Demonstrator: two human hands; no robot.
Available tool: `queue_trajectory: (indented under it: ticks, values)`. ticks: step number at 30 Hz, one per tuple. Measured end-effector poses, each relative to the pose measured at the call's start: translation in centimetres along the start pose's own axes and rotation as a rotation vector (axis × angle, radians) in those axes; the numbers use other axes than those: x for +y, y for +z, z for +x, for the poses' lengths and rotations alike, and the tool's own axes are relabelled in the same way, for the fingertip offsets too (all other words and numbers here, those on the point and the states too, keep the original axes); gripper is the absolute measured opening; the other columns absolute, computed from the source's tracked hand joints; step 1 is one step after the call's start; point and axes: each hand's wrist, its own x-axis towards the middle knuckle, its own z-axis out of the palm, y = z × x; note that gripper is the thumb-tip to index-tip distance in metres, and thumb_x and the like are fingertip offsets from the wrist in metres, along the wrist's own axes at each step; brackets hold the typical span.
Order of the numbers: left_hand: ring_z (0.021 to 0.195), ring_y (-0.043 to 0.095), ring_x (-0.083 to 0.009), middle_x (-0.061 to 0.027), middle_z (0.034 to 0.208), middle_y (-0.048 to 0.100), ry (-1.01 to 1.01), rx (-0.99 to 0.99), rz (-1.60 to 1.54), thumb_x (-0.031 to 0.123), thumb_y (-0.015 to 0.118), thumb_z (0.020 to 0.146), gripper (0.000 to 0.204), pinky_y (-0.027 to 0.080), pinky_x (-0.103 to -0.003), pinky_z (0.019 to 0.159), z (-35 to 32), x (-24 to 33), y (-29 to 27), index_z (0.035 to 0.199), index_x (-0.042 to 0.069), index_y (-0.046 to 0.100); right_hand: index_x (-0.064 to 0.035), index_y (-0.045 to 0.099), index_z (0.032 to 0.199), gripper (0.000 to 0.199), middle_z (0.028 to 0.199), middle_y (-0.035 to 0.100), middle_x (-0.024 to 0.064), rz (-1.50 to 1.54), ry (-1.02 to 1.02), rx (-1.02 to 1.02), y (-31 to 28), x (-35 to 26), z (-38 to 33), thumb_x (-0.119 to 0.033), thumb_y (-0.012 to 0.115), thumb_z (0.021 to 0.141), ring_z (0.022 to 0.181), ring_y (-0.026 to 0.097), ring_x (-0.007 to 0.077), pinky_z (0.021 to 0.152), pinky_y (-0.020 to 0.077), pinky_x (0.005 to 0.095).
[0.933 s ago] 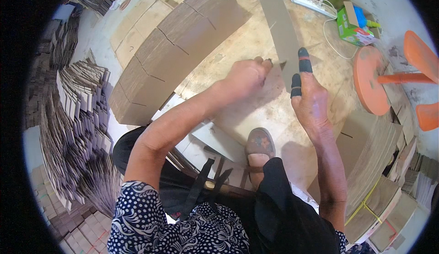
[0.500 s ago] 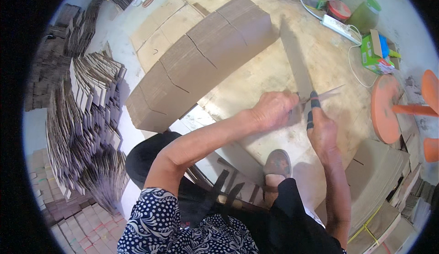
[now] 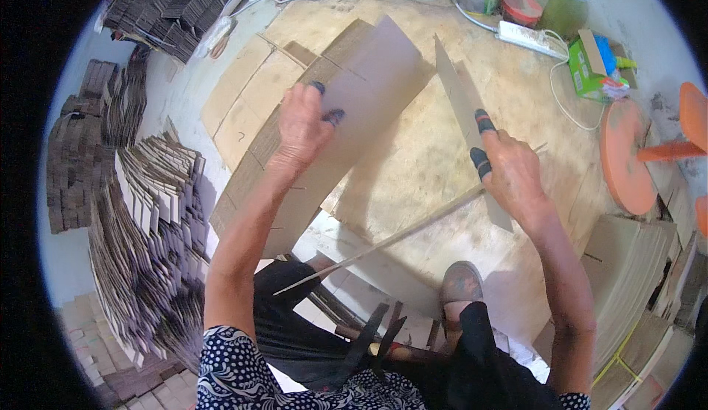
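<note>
A long stack of brown cardboard sheets (image 3: 251,141) with slits stands on edge at the centre left. My left hand (image 3: 302,122) is closed over its upper edge, taped thumb against the face of the front sheet; how many sheets it grips I cannot tell. My right hand (image 3: 512,170), also with black tape on its fingers, is shut on a long cardboard strip (image 3: 456,89) that slants up and away. A second cardboard strip (image 3: 398,234), seen edge-on, crosses the first near this hand and reaches down to my lap.
A tan board (image 3: 391,167) covers the floor ahead. Fanned cardboard pieces (image 3: 151,255) pile up at left, bundled sheets (image 3: 623,270) at right. An orange stool (image 3: 627,155), a green box (image 3: 590,67) and a white power strip (image 3: 523,35) with its cord lie at far right.
My left hand has left the strip by my right hand and moved left onto the stack. The crossing strip now shows along its length. My right hand keeps its hold.
</note>
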Motion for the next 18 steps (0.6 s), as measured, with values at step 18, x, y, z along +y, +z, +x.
queue_trajectory:
  ticks: [18]
  values:
    - [0.078, 0.06, -0.0407, -0.0207, 0.075, 0.061, 0.274, -0.391, -0.297, 0.011, 0.056, 0.079, 0.011, 0.046, -0.05, 0.067, -3.3, 10.5, 1.6, 0.086, 0.004, 0.055, -0.0045, 0.037, 0.136, 0.075, 0.082, 0.059, 0.0177, 0.246, -0.048, 0.008, -4.9, -2.4, -4.5, 0.004, 0.059, 0.065, 0.067, 0.06, 0.0339, 0.057, 0.0483, 0.0407]
